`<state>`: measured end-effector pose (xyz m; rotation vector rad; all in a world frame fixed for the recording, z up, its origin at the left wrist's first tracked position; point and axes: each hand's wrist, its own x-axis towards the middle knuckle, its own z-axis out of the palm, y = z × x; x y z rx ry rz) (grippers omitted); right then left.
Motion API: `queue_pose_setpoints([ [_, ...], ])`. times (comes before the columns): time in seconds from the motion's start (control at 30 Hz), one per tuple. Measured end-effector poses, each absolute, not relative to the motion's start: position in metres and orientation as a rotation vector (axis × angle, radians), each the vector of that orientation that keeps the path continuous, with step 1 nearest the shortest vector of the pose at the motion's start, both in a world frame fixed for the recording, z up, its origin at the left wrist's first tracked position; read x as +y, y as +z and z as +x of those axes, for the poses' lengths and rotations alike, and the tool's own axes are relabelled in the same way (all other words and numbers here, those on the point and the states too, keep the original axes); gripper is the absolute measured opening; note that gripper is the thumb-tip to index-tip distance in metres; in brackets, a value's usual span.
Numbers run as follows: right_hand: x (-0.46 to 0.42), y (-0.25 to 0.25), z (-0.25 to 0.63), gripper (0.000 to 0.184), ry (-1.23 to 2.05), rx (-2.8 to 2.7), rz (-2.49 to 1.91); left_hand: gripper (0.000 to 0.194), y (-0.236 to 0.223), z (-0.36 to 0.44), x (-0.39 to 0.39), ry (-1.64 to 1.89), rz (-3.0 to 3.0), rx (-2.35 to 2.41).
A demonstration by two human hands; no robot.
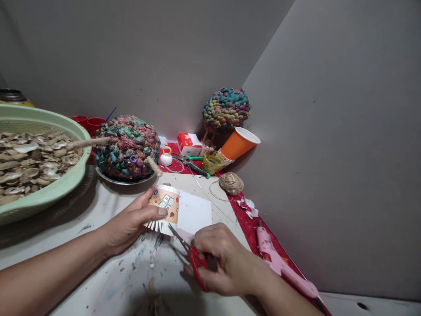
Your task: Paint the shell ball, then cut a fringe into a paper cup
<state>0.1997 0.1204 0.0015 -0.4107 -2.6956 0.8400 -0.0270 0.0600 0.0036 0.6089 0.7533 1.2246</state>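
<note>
My left hand (133, 217) grips a cut paper cup (171, 205) with an orange printed pattern, the thumb pressed on its front. Narrow slits make a fringe along the cup's lower edge, and a plain white flap (195, 213) spreads out to its right. In my right hand (226, 259) are red-handled scissors (184, 240), fingers through the loops. Their blade tips point up and left, close to the cup's lower edge beside the fringe; whether they touch the paper I cannot tell.
At left stands a green basket (77, 173) of shells. A colourful shell-covered ball (126, 147) rests in a metal dish; another ball (226, 107) stands behind. An orange cup (237, 145), pliers (194, 164), twine (232, 183) and a pink glue gun (279, 261) lie rightward.
</note>
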Motion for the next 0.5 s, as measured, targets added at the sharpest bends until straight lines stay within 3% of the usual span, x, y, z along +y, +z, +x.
queue_pose_setpoints([
  [0.5,0.1159,0.0023,0.1986,0.029,0.452,-2.842,-0.479,0.056,-0.0018,-0.0226,0.0603,1.23,0.608,0.953],
])
